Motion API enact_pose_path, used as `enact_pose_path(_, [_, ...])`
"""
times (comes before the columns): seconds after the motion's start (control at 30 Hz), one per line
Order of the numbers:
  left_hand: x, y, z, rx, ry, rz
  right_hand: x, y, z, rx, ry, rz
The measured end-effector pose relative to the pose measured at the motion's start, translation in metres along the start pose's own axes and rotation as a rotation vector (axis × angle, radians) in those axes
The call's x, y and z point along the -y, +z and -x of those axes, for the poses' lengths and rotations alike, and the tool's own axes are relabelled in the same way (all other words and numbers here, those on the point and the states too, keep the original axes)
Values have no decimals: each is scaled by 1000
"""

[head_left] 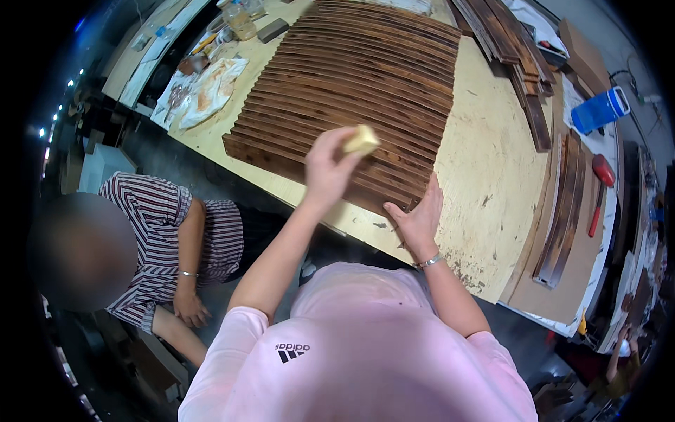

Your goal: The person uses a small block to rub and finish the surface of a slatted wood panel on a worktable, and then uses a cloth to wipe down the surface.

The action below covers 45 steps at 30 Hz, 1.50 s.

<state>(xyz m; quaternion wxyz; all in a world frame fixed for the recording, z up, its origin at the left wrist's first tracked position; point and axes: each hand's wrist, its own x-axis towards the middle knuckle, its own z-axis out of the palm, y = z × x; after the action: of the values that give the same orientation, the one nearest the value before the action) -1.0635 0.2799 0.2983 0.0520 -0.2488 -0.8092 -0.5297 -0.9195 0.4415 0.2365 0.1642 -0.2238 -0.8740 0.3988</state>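
Observation:
A dark brown wooden panel of parallel slats (351,84) lies flat on the light plywood tabletop (485,176). Above its near part, my left hand (329,165) is closed on a pale yellow sponge-like block (363,141), slightly blurred. Whether the block touches the slats I cannot tell. My right hand (420,218), with a bracelet at the wrist, rests against the panel's near right corner. Its thumb is spread from the fingers, the thumb at the near edge and the fingers along the right side.
A stained cloth (213,91), a dark grey block (273,30) and jars (238,20) sit at the far left. Loose brown slats (517,56) lie at the far right, near a blue container (599,110) and a red-handled tool (601,172). A person in a striped shirt (162,232) is at left.

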Motion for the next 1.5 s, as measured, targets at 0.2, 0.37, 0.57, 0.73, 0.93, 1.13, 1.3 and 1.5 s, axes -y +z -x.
enact_pose_path(0.2, [-50,87,-21,429,441,-194,1,-3,2,143,32,-81])
enact_pose_path(0.37, [-25,36,-39,398,492,-512,-22,-2,8,51,-60,21])
enact_pose_path(0.57, [-47,35,-44,222,462,-544,-20,-2,10,17,-70,19])
enact_pose_path(0.73, [-51,87,-29,522,560,-338,-15,-2,8,66,-65,12])
enact_pose_path(0.93, [12,-25,-55,339,328,-584,-22,-5,9,9,-68,30])
enact_pose_path(1.13, [51,-102,-60,-119,87,-723,-22,-7,9,26,-69,-22])
enact_pose_path(1.3, [-19,18,-40,232,458,-450,-24,-7,13,1,-56,-4])
enact_pose_path(1.5, [-5,-5,-43,401,484,-468,-18,-1,16,-3,-84,-5])
